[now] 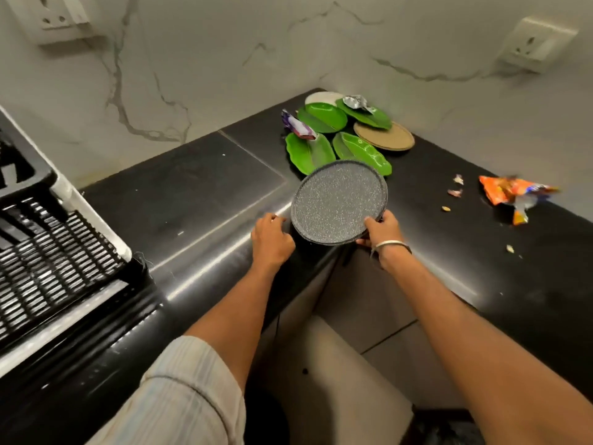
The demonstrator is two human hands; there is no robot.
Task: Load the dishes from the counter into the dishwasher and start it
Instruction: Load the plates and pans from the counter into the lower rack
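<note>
Plate [338,200] at counter [199,184] front edge, dish cluster [340,133] behind, rack [48,239] far left.

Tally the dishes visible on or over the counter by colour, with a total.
Green leaf-shaped dishes: 4
Speckled grey plate, held by the right hand: 1
Tan plate: 1
White plate: 1
Total: 7

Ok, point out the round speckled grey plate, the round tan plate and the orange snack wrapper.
Round speckled grey plate [337,200], head view: centre of its face.
Round tan plate [385,136], head view: its bare middle.
Orange snack wrapper [510,194], head view: crumpled middle.
</note>
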